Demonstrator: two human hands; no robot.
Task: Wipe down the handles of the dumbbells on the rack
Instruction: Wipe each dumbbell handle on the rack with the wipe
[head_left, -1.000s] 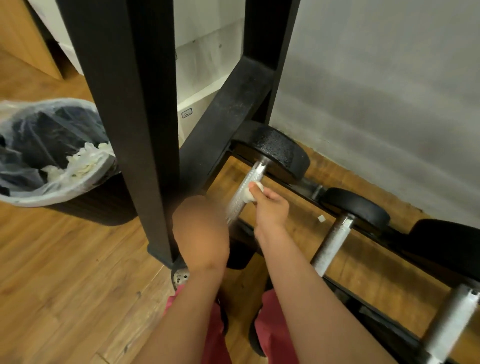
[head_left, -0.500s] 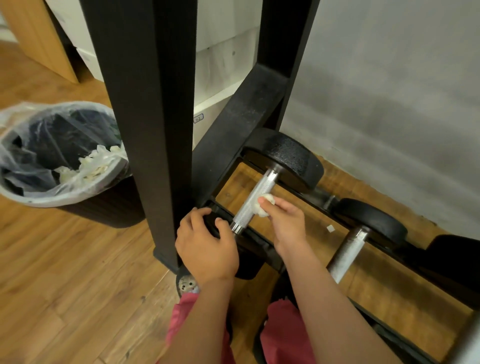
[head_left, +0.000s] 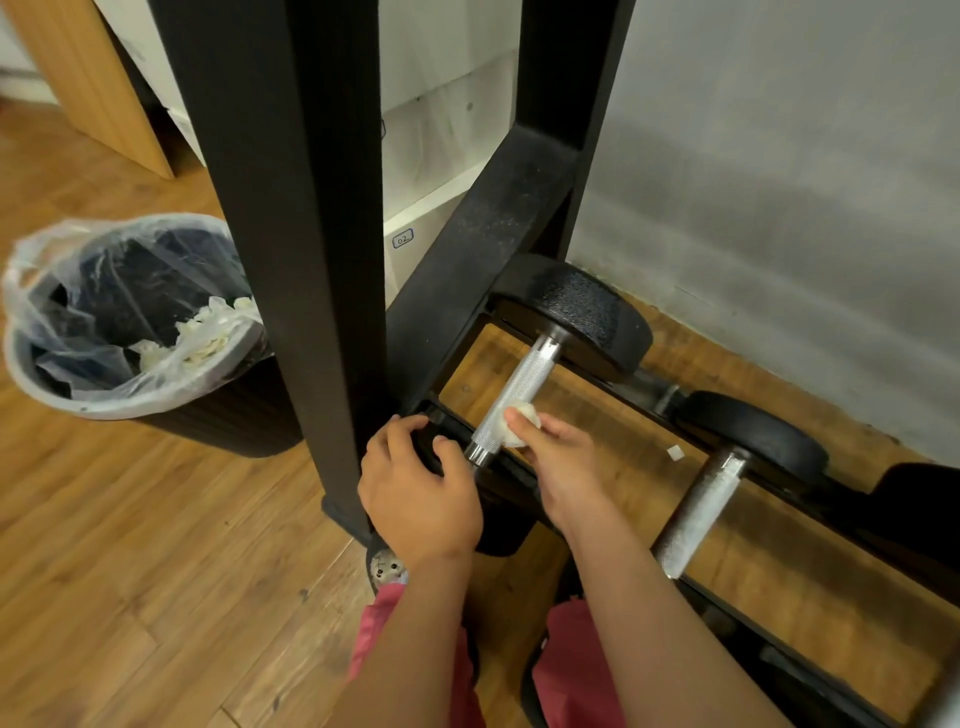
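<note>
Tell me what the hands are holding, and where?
The right hand pinches a small white wipe in its fingertips, against the near end of the dumbbell handle. The left hand grips that dumbbell's near weight, fingers over its top.

— Where's the left hand (head_left: 421, 493)?
— Low, forearm reaching forward, fingers curled over the black round dumbbell end (head_left: 506, 530).
— The right hand (head_left: 563, 460)?
— Just beside it, fingertips pinching a small white crumpled wipe (head_left: 521, 434) against the knurled silver metal handle (head_left: 519, 392).
</note>
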